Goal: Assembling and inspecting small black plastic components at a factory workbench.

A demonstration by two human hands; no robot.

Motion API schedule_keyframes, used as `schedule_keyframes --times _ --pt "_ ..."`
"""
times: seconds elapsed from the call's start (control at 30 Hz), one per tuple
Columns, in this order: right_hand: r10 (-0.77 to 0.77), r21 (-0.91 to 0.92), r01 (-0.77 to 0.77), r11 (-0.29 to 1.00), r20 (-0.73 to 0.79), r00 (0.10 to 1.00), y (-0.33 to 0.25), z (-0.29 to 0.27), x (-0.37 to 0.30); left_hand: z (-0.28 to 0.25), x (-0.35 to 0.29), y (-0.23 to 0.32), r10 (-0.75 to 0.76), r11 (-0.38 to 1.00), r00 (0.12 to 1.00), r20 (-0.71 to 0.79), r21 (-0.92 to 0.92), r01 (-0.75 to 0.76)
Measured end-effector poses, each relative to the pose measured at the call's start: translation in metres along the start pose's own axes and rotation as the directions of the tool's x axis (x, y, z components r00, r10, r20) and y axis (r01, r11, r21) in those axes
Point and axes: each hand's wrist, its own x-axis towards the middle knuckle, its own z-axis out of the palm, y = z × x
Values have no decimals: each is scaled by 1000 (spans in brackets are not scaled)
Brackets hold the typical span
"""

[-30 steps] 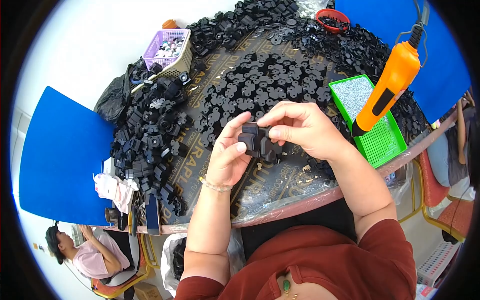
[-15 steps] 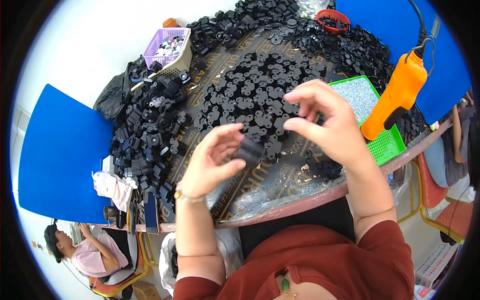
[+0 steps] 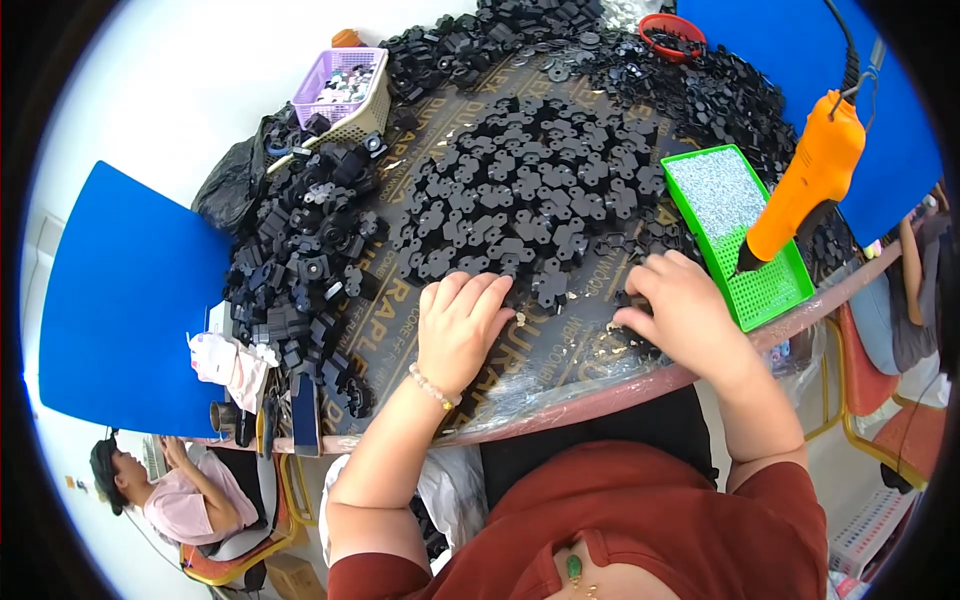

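Observation:
My left hand reaches to the near edge of a wide cluster of flat-topped black plastic parts. Its fingers are bent and held together, and the fingertips touch the front parts; whatever is under them is hidden. To the right, my right hand curls its fingers and thumb down over a small heap of little black pieces. What it pinches there, if anything, is too small to make out. An orange electric screwdriver hangs beside it, over a green tray of small silvery screws.
Piles of black parts line the table's left and far sides. A purple basket and a red bowl stand at the back. Blue panels flank the table. A person in pink sits at lower left.
My left hand has lowered to the parts' near edge, and the dark part by it no longer shows apart. My right hand has dropped to the small pieces. The screwdriver has swung slightly.

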Motion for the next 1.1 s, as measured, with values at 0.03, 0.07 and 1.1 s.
schedule_keyframes --times 0.03,0.07,1.1 --pt "16 -81 -14 997 18 1000 -3 5 -2 -3 4 0 -17 999 1000 18 -27 17" --pt "4 -130 -2 991 16 1000 -5 11 -4 -5 7 -7 -50 998 999 -2 -48 50" --pt "-43 916 89 390 -78 996 -22 -9 94 -8 57 -2 -357 -604 761 541 -755 254"
